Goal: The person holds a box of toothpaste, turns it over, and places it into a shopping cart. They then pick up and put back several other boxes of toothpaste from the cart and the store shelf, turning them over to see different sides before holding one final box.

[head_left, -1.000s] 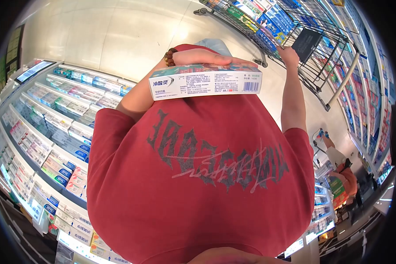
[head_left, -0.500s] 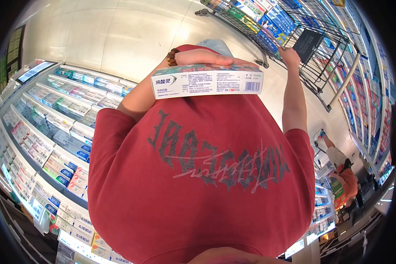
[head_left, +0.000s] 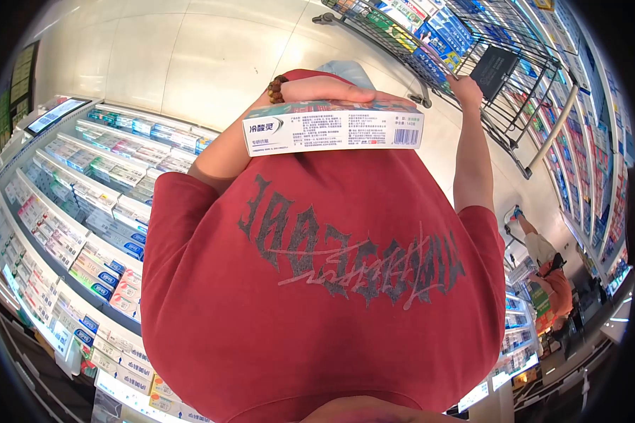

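Observation:
My left hand [head_left: 326,89], with a brown bead bracelet at the wrist, is closed on a toothpaste box [head_left: 339,132]. The box lies sideways in front of my chest, its white printed side with a barcode facing up; some of my fingers are hidden behind it. At the upper right, my right hand [head_left: 466,92] grips the edge of a black wire shopping cart [head_left: 501,74], fingers partly hidden.
Shelves of boxed toothpaste [head_left: 77,218] curve along my left, with a small screen [head_left: 56,115] at their end. More stocked shelves [head_left: 589,134] run along the right. Behind the cart, at lower right, a person in an orange top [head_left: 559,285] stands in the aisle.
The toothpaste box has tipped and risen very slightly in my left hand. My right hand stays at the cart.

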`<state>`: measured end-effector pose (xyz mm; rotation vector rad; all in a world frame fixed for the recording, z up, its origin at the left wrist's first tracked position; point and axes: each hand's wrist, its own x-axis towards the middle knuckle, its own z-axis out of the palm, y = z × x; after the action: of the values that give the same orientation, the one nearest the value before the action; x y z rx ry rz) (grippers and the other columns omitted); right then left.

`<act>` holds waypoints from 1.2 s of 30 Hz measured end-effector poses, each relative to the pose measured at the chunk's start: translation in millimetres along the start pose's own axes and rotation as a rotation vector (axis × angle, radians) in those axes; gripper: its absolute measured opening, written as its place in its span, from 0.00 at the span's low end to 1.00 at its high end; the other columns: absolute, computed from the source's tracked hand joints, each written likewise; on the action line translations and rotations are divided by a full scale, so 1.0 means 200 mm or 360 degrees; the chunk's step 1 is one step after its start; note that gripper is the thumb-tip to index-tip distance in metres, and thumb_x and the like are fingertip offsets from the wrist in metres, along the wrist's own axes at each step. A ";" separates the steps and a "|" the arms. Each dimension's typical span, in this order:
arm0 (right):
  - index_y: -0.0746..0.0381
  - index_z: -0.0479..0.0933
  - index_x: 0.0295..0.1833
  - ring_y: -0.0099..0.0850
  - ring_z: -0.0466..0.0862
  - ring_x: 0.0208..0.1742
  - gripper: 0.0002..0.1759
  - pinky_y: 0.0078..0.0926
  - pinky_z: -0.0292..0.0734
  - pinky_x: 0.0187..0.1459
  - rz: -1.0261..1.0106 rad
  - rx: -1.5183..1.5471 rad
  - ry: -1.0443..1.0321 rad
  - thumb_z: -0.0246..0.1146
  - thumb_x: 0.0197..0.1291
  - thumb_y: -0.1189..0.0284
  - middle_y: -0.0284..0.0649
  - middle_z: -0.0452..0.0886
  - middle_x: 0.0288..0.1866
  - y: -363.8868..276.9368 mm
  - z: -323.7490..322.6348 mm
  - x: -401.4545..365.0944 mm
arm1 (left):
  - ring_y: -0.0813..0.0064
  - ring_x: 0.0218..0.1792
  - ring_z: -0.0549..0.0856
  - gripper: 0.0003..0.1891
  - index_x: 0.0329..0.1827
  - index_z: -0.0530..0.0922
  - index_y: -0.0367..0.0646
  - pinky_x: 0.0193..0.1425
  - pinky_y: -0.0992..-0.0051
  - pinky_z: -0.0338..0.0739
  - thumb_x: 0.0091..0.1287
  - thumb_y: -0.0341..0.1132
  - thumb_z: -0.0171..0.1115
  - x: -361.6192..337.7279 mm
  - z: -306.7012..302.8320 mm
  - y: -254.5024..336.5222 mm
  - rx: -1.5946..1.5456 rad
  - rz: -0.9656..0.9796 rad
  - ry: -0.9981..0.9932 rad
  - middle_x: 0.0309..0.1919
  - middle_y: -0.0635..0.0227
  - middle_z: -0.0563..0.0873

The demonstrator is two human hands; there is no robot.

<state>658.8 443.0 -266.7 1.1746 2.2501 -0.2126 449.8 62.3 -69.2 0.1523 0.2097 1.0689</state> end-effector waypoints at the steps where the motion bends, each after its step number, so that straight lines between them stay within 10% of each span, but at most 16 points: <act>1: 0.45 0.87 0.54 0.44 0.87 0.53 0.29 0.42 0.81 0.55 -0.0003 0.0000 -0.0009 0.58 0.58 0.39 0.43 0.89 0.50 0.00 0.00 0.00 | 0.82 0.69 0.73 0.31 0.81 0.57 0.37 0.67 0.85 0.69 0.81 0.44 0.48 0.00 0.01 0.01 0.0031 0.0026 -0.0027 0.76 0.65 0.69; 17: 0.48 0.87 0.53 0.46 0.87 0.53 0.31 0.43 0.81 0.55 0.0015 0.0003 0.0054 0.59 0.57 0.39 0.45 0.89 0.49 0.00 0.01 0.00 | 0.84 0.68 0.73 0.31 0.80 0.58 0.36 0.65 0.87 0.68 0.80 0.44 0.49 -0.01 0.01 0.04 -0.0026 -0.0002 -0.0103 0.75 0.65 0.70; 23: 0.53 0.87 0.53 0.47 0.87 0.53 0.33 0.43 0.80 0.55 -0.0015 0.0080 0.0079 0.60 0.55 0.38 0.49 0.88 0.49 0.00 0.00 -0.01 | 0.84 0.59 0.83 0.34 0.83 0.49 0.38 0.49 0.86 0.81 0.80 0.42 0.49 0.02 -0.09 -0.02 -0.0172 0.0032 -0.0180 0.71 0.62 0.75; 29: 0.51 0.87 0.53 0.47 0.88 0.52 0.32 0.43 0.80 0.55 -0.0021 0.0081 0.0068 0.60 0.55 0.39 0.48 0.89 0.48 0.00 0.00 -0.01 | 0.81 0.61 0.82 0.34 0.82 0.51 0.37 0.54 0.84 0.79 0.79 0.43 0.50 0.02 0.11 0.08 -0.0073 -0.0134 0.0305 0.71 0.61 0.76; 36: 0.50 0.87 0.53 0.47 0.87 0.52 0.31 0.43 0.80 0.55 -0.0046 0.0082 0.0084 0.60 0.56 0.40 0.48 0.88 0.48 0.02 0.02 0.00 | 0.79 0.69 0.74 0.33 0.81 0.54 0.36 0.68 0.83 0.68 0.80 0.43 0.49 -0.01 0.05 0.04 0.0035 0.0053 -0.0055 0.74 0.62 0.72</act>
<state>662.9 444.2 -270.2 1.1880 2.3214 -0.2548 444.0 64.1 -58.4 0.1945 0.1886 1.0965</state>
